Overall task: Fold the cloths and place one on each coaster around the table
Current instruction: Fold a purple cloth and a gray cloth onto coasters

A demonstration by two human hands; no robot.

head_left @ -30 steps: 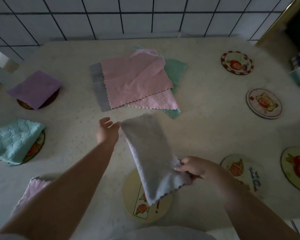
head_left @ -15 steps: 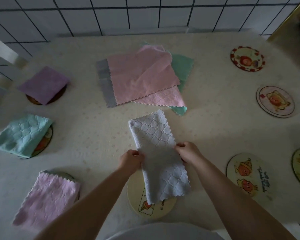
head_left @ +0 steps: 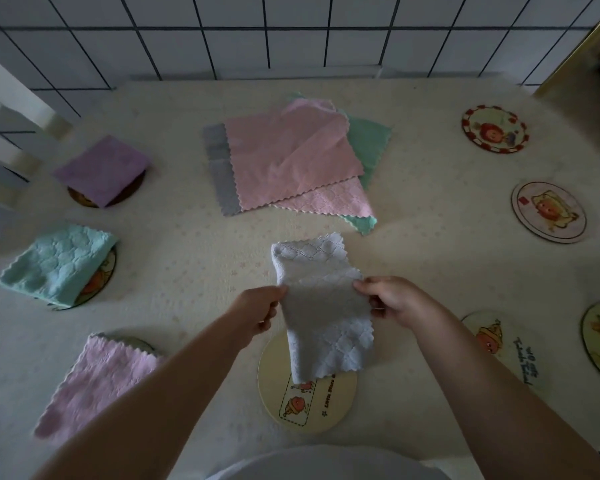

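Cream table point(head_left: 430, 258) holds a grey cloth point(head_left: 321, 306) between two hands: left hand point(head_left: 257, 311) and right hand point(head_left: 394, 299) pinch its sides above a yellow coaster point(head_left: 329, 400).

Cream tablecloth with faint pink flecks point(head_left: 187, 258), spread over the whole surface. Behind its far edge, white tiled wall with dark grout lines point(head_left: 291, 32). Left of the tablecloth, pale slatted chair back point(head_left: 4, 109); at its far right corner, brass-coloured frame strip point(head_left: 575, 50).
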